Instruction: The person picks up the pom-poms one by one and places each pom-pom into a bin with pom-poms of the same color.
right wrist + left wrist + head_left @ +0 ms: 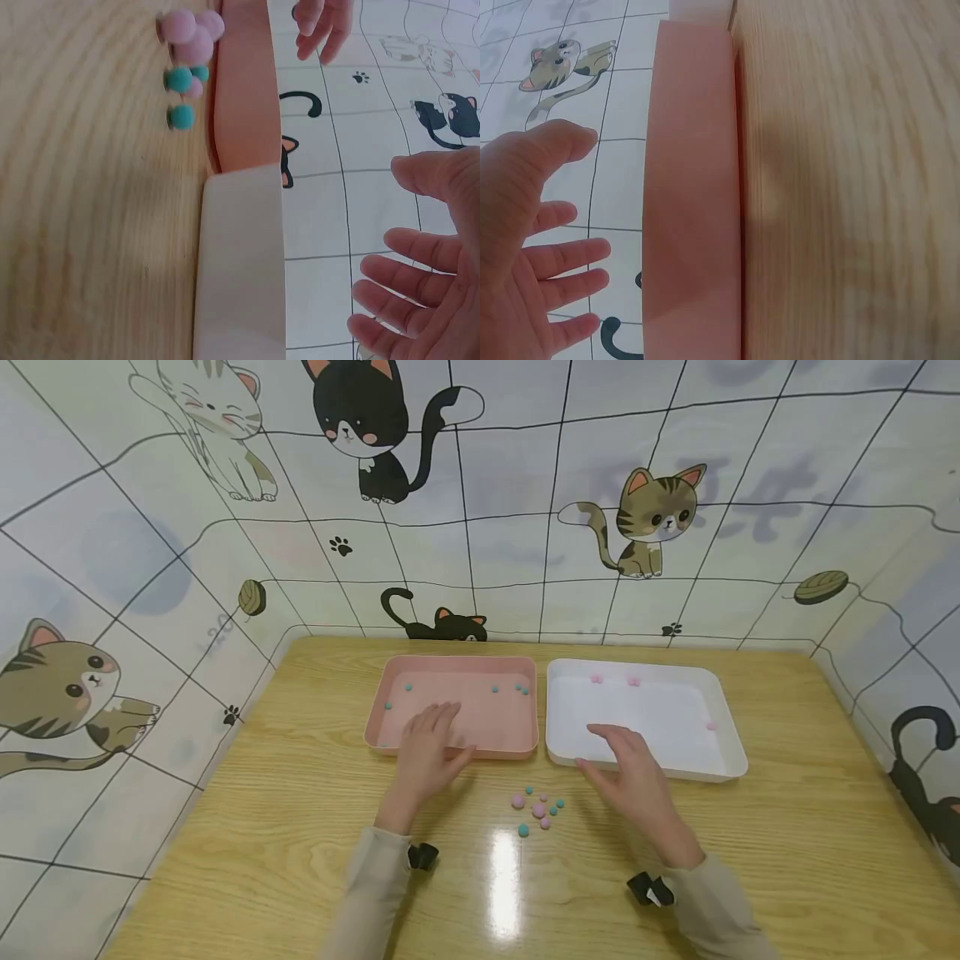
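Note:
My left hand (427, 752) hovers over the front of a pink tray (480, 718), fingers extended and thumb apart, with nothing in it. Several small teal balls (495, 689) are scattered inside that tray. Above the front left edge of a white tray (652, 727) is my right hand (633, 781), its fingers loosely spread and holding nothing. A few small pink balls (634, 682) lie in the white tray. Between the hands, a loose cluster of pink balls (539, 811) and teal balls (523, 831) of different sizes sits on the table. The right wrist view shows part of this cluster (193, 46) too.
Both trays stand side by side toward the back of the wood-grain table (285, 827). Behind and beside them rises a wall covering (510, 552) with cat drawings and grid lines. Each wrist carries a black strapped item (649, 890).

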{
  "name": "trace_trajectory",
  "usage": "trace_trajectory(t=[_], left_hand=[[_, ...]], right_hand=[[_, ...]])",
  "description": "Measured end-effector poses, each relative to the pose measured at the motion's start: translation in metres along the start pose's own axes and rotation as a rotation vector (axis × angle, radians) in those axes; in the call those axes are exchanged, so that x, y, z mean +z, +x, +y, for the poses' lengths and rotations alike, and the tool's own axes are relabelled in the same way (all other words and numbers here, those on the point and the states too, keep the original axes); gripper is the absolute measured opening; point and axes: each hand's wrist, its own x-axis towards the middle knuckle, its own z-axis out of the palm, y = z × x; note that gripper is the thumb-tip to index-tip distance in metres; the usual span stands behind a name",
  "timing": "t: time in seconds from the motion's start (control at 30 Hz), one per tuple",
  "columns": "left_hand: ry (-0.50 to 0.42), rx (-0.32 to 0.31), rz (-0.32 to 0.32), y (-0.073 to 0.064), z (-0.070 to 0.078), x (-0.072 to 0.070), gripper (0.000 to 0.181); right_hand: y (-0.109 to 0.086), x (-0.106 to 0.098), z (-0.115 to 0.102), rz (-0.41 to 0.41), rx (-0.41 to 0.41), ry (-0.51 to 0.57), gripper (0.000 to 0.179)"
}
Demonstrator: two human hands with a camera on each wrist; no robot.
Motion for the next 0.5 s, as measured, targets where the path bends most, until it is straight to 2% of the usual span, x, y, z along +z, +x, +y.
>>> trace_trajectory(t=[0.27,0.5], left_hand=[[-0.151,0.095,0.082,-0.008,-0.019,-0.003,0.051],[-0.258,0.05,0.055,-0.015,-0.029,-0.006,0.045]], right_hand=[[-0.012,0.011,-0.011,0.005,-0.061,0.094,0.041],[-0.021,0.02,-0.015,-0.049,-0.079,0.165,0.034]])
